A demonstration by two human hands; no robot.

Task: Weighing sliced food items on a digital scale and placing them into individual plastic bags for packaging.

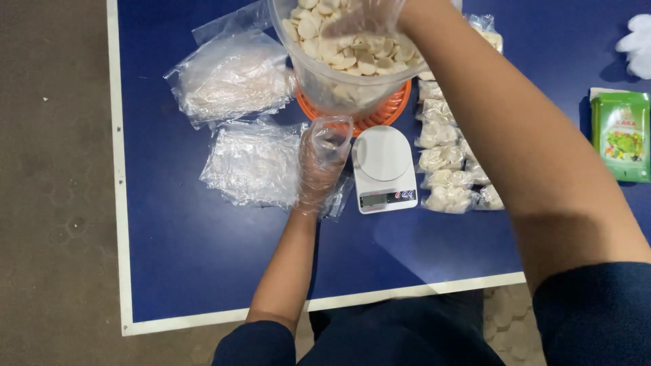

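My left hand [317, 169], in a thin clear glove, holds a small clear plastic bag [330, 139] open at its mouth, just left of a white kitchen scale [383, 168]. My right hand [363, 19], also gloved, reaches into a large clear tub [342, 91] full of pale round crackers; whether it holds any is hidden. The tub stands on an orange lid at the far middle of the blue table [203, 257].
Two heaps of empty clear bags [234, 78] [254, 163] lie left of the tub. Several filled small bags [447, 159] line up right of the scale. A green packet [622, 132] and a white glove [637, 44] sit at the far right.
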